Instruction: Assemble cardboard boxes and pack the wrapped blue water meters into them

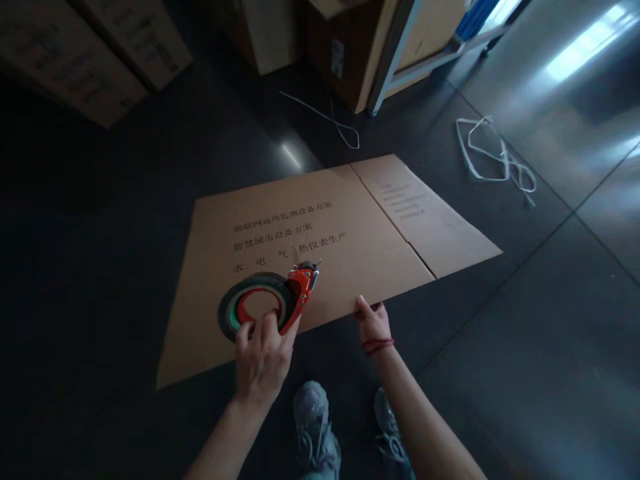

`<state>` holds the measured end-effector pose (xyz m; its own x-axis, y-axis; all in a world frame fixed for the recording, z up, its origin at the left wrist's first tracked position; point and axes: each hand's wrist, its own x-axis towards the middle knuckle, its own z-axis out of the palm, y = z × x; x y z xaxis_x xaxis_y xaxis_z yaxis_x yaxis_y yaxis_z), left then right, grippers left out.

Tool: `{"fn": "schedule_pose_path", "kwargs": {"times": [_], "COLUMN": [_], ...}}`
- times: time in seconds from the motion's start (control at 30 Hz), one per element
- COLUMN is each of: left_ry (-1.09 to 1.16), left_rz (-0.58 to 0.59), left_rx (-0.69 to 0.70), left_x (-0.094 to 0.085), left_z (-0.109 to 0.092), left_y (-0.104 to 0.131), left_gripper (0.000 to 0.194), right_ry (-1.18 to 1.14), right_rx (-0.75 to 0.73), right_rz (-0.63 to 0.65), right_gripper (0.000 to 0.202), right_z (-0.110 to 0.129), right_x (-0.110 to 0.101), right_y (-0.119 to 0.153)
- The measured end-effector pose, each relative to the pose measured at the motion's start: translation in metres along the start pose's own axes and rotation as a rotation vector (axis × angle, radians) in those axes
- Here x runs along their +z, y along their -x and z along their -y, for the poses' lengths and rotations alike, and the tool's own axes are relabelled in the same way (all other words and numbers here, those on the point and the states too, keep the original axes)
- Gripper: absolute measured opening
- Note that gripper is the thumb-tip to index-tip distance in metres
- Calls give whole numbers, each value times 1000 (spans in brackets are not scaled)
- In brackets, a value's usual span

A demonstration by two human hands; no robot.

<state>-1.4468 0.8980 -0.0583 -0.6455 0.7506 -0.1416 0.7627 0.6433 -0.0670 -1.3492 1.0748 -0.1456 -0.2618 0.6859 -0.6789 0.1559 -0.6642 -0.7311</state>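
A flattened cardboard box (320,247) with printed characters lies on the dark floor in front of me. My left hand (263,357) grips a tape dispenser (270,300), a roll of tape in an orange holder, held over the near part of the cardboard. My right hand (374,323), with a red string at the wrist, pinches the near edge of the cardboard to the right of the dispenser. My two grey shoes (315,427) show below, between my arms.
Stacked cardboard boxes (95,47) stand at the back left, more boxes (345,47) and a white frame leg (395,53) at the back centre. Loose white strapping (495,157) lies on the floor at right, a thinner strand (330,120) behind the cardboard.
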Motion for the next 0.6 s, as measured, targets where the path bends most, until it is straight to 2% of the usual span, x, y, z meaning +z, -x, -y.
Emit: {"fn": "schedule_pose_path", "kwargs": {"times": [0.07,0.1,0.17,0.23,0.3,0.33,0.37,0.43,0.47,0.5,0.53,0.6], "left_ry": [11,26,76,156,230,262,294,357,387,413,429,440], "left_rz": [68,67,7,-58,-18,46,122,255,297,322,340,361], "left_rx": [63,103,211,333,395,387,356,295,282,280,274,263], "left_x": [-49,-73,-117,-154,-184,-196,-206,-221,-225,-228,-230,-234], "left_z": [-8,-11,-13,-8,-1,2,4,7,10,13,18,31], "left_y": [11,18,34,44,44,40,34,21,14,7,-1,-18], "left_gripper": [54,62,63,60,64,65,64,59,57,58,59,61], "right_ry": [-3,39,195,334,525,649,774,976,1067,1169,1293,1530], "right_rx": [38,78,130,134,52,-60,-233,-706,-941,-1141,-1285,-1417], "right_rz": [-6,-20,-38,6,51,24,-50,-234,-254,-199,-80,199], "right_gripper": [51,52,53,52,48,46,46,51,56,60,61,52], "right_z": [50,75,123,161,187,196,202,211,214,219,224,237], "right_x": [-8,-14,-29,-41,-51,-55,-59,-67,-70,-72,-73,-69], "right_y": [66,101,162,204,225,228,227,218,210,202,193,178]}}
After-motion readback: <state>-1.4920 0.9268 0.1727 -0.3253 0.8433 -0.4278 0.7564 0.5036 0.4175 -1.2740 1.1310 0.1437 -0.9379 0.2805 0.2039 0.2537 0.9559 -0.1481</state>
